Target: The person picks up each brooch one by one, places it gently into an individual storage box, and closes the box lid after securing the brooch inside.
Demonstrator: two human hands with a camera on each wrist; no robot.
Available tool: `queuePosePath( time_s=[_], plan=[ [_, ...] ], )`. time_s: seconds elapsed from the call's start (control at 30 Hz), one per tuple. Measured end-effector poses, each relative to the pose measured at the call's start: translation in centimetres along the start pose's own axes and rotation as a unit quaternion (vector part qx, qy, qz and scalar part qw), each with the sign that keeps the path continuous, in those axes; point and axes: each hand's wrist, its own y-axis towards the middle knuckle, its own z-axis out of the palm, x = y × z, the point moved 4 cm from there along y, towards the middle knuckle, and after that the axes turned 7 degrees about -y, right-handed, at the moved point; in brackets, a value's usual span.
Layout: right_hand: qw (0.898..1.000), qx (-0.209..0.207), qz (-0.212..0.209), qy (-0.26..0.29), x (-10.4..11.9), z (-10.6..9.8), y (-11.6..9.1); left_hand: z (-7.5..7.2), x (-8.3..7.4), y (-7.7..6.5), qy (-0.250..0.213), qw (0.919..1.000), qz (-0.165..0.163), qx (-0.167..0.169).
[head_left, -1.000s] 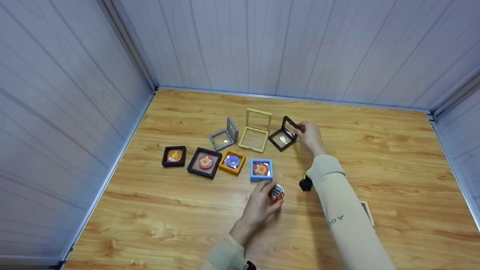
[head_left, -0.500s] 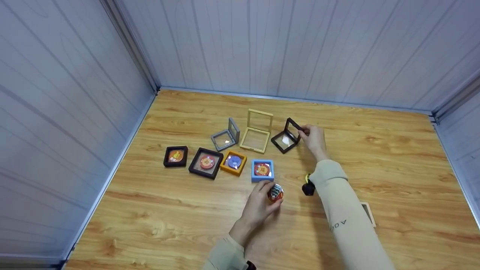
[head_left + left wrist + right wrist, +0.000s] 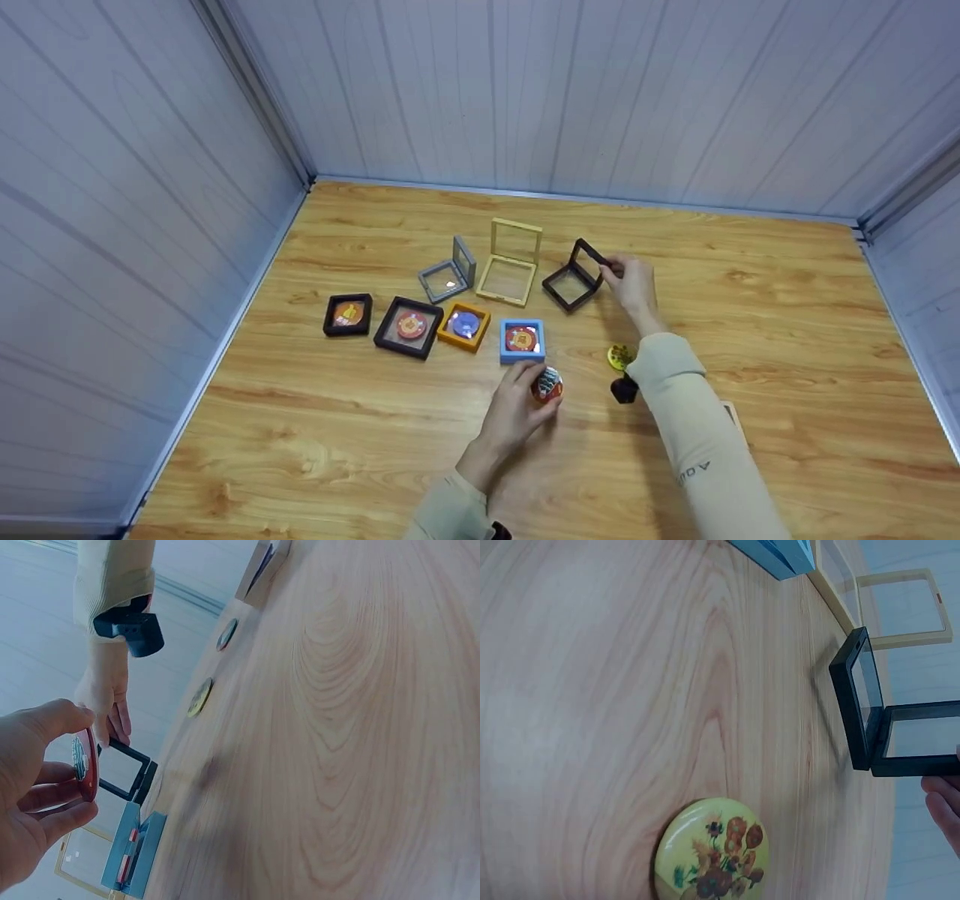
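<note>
My left hand [image 3: 514, 412] holds a round badge [image 3: 550, 385] by its edge, between thumb and fingers. In the left wrist view the badge [image 3: 91, 772] is upright, its red rim facing the camera. At the back right, my right hand [image 3: 634, 289] pinches the raised half of a black display frame [image 3: 556, 298]. The frame stands unfolded on the table at roughly a right angle, with clear film in both halves. A light blue frame [image 3: 523, 360] with a red badge inside lies just beyond my left hand. A yellow flower badge [image 3: 712, 851] lies near my right sleeve.
Unfolded grey [image 3: 437, 297] and cream [image 3: 504, 300] frames stand left of the black one. Closed orange [image 3: 459, 344], large black [image 3: 401, 348] and small black [image 3: 347, 330] frames hold badges. A pale box [image 3: 732, 414] is partly behind my right sleeve. Panels wall the table.
My right hand and the black frame have shifted slightly right and toward me. The yellow badge has come out from behind my right sleeve. My left hand stays almost still with its badge.
</note>
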Motion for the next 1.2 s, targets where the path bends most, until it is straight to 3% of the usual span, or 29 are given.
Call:
queuePosePath(
  time_s=[0.33,0.77,1.0,1.2],
  plan=[
    [1.0,-0.003,-0.023,-0.006,0.4,-2.0,-2.1,0.0,-0.1,0.1,-0.004,0.9999,-0.011,0.007],
    [0.998,-0.003,-0.064,-0.002,1.7,-4.4,-6.5,0.0,-0.4,0.6,-0.004,0.9998,-0.015,0.013],
    [0.995,-0.014,-0.101,0.001,2.6,-5.3,-9.1,0.0,-0.8,0.8,-0.001,0.9998,0.001,0.019],
    [0.994,-0.005,-0.108,-0.001,2.7,-5.6,-11.7,0.2,-1.1,0.9,0.006,0.9996,0.008,0.028]
  ],
)
